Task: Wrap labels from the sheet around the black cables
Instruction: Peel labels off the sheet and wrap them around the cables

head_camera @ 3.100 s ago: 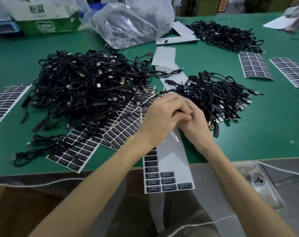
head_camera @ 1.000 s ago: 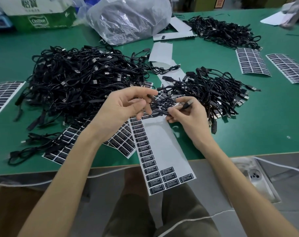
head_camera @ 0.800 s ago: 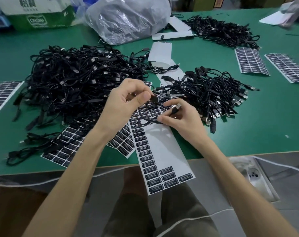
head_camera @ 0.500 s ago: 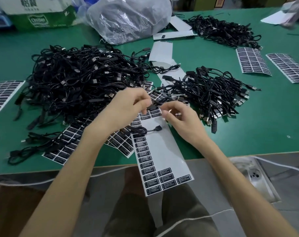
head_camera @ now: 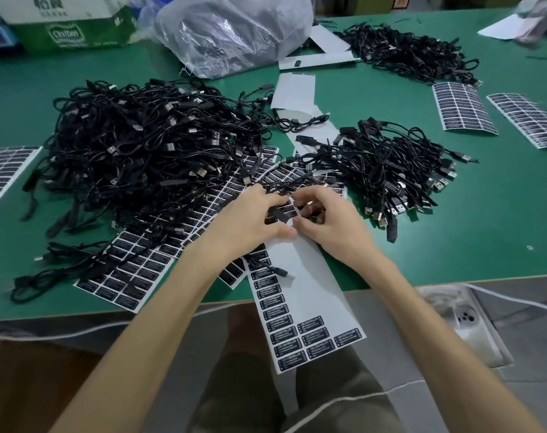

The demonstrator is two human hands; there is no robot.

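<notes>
A white backing sheet (head_camera: 309, 295) with several black labels left on it hangs over the table's front edge. My left hand (head_camera: 250, 223) and my right hand (head_camera: 331, 220) meet at its top end. The left hand grips a thin black cable (head_camera: 278, 214) whose loose end (head_camera: 272, 270) trails across the sheet. The right hand's fingertips pinch at the same spot on the cable, where a black label shows between the two hands. A large heap of black cables (head_camera: 147, 151) lies to the left and a smaller heap (head_camera: 387, 170) to the right.
More label sheets lie under the big heap (head_camera: 134, 276), at the far left (head_camera: 3, 173) and back right (head_camera: 462, 110). A clear plastic bag (head_camera: 234, 29), a green-and-white carton (head_camera: 66, 23) and another cable pile (head_camera: 412, 54) stand at the back. A power strip (head_camera: 462, 323) sits below the table edge.
Both hands have come down from above the table onto the top of the sheet and closed together. The cable's free end now lies lower on the sheet.
</notes>
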